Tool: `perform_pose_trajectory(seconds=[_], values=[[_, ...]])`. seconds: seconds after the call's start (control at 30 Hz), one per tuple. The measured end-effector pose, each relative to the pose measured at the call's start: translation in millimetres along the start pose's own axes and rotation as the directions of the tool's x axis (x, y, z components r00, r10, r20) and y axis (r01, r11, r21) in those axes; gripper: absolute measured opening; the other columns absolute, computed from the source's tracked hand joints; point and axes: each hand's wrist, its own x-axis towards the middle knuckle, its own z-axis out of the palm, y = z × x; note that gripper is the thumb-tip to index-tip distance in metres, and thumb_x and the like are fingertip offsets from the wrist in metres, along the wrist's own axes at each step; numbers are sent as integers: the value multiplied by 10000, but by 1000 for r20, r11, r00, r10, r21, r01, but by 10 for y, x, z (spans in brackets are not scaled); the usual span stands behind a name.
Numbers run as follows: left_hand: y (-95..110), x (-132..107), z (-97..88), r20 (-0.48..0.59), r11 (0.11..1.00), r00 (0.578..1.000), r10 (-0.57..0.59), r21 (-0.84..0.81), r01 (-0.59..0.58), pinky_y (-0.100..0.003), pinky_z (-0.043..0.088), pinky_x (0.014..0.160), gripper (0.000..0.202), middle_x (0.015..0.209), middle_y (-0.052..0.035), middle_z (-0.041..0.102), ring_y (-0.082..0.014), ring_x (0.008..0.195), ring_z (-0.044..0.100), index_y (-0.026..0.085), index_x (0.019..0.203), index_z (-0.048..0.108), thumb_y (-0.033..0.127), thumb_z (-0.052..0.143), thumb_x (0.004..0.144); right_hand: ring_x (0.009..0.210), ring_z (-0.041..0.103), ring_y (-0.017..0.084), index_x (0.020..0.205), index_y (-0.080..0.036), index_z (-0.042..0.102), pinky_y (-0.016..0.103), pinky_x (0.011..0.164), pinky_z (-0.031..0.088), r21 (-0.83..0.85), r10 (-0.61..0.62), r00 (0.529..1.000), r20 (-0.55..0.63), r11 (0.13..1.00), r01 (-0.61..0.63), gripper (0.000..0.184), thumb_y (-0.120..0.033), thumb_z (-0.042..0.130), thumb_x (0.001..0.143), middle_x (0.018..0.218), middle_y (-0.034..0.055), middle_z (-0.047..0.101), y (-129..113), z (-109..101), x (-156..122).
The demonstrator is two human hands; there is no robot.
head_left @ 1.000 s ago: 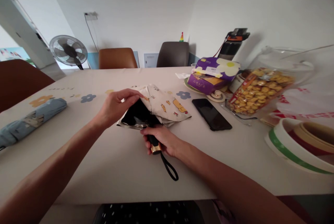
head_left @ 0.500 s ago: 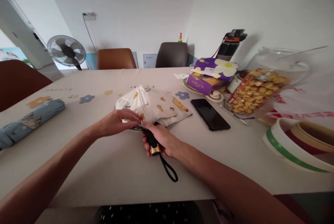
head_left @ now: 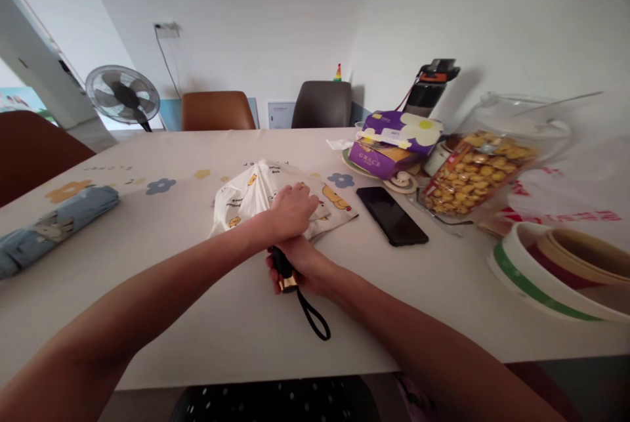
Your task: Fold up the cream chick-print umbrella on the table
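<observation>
A folding umbrella [head_left: 246, 182] lies on the table, its off-white canopy printed with yellow ducks and gathered in loose, uneven folds. Wrapped round its black handle is my right hand [head_left: 300, 261]; the gold end ring and a black wrist strap [head_left: 315, 317] stick out toward me. My left hand [head_left: 292, 209] crosses over the right one and rests on the canopy, its fingers curled in on the fabric. The fingertips and the cloth under them are partly hidden. Right of the canopy lies a black phone [head_left: 392, 215].
A rolled blue umbrella [head_left: 59, 225] lies at the left. On the right stand purple boxes [head_left: 388, 149], a dark bottle [head_left: 427, 90], a clear snack jar [head_left: 482, 172] and nested bowls [head_left: 531, 284]. Chairs [head_left: 219, 110] and a fan [head_left: 123, 94] are beyond the table [head_left: 197, 330].
My left hand has moved right from the canopy's near left edge, over my right hand, onto the fabric. My right hand keeps its hold on the handle. The view has shifted slightly.
</observation>
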Motion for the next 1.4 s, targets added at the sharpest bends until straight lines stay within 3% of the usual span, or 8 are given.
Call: perform_pose_trajectory(seconds=[0.2,0.47,0.7,0.83,1.07,1.17,1.27,1.4], values=[[-102,-6,-100,-128,978,970,-208,-33,205,-314,431,620,299,957,-128,575,-235,870,567,121,1011,542,67,361,780,385,501,114,750,-154,440,258,339,471,-2,-10,1000,12,1000,10,168,-265,459,875,534,-9,519,-1,-18,14],[-582,-480,-189,-411,862,757,-507,-244,445,-321,428,680,447,1051,-90,567,-217,871,572,229,1232,467,135,401,799,365,489,118,720,-147,451,270,307,454,-28,-4,1000,-29,1000,3,219,-293,491,879,527,-11,514,3,25,8],[-422,-394,-103,-280,866,863,-420,-408,289,-337,437,789,330,1015,-57,594,-204,931,550,215,1106,557,321,466,807,369,492,117,718,-160,433,261,315,458,-29,-24,1000,-8,999,24,213,-298,501,865,525,-10,511,16,26,23],[-81,-134,-22,-149,976,976,-156,-177,129,-404,389,881,412,1044,-123,575,-275,1017,500,127,1045,569,359,593,706,372,490,115,756,-169,431,252,322,455,-9,-45,999,1,999,45,147,-258,451,871,515,-24,499,16,19,13],[-30,175,13,-75,983,981,-180,-43,177,-382,425,741,241,965,-157,602,-284,947,560,116,931,586,107,411,766,384,493,116,727,-161,431,263,328,463,-15,-23,1000,12,1000,23,156,-232,442,865,524,-12,506,1,-13,15],[-214,169,-108,-224,922,899,-376,-187,339,-359,432,665,227,925,-133,631,-265,835,598,148,948,574,204,397,818,389,496,112,720,-154,443,259,336,469,-14,-12,1000,-1,1000,12,196,-280,496,860,530,-6,516,-5,-13,8],[-444,41,-252,-391,818,726,-566,-378,435,-336,432,677,221,826,-89,642,-227,776,596,180,948,578,247,407,825,377,488,110,722,-152,452,258,330,468,-7,-6,1000,-18,1000,6,211,-299,512,861,528,-11,513,-3,-1,1],[-690,-300,-341,-529,737,557,-641,-625,255,-266,444,663,275,776,-23,616,-148,705,568,209,1018,574,216,419,791,360,479,105,714,-149,471,247,310,459,-18,-13,998,-62,1000,12,210,-298,535,847,519,-15,514,10,17,2]])
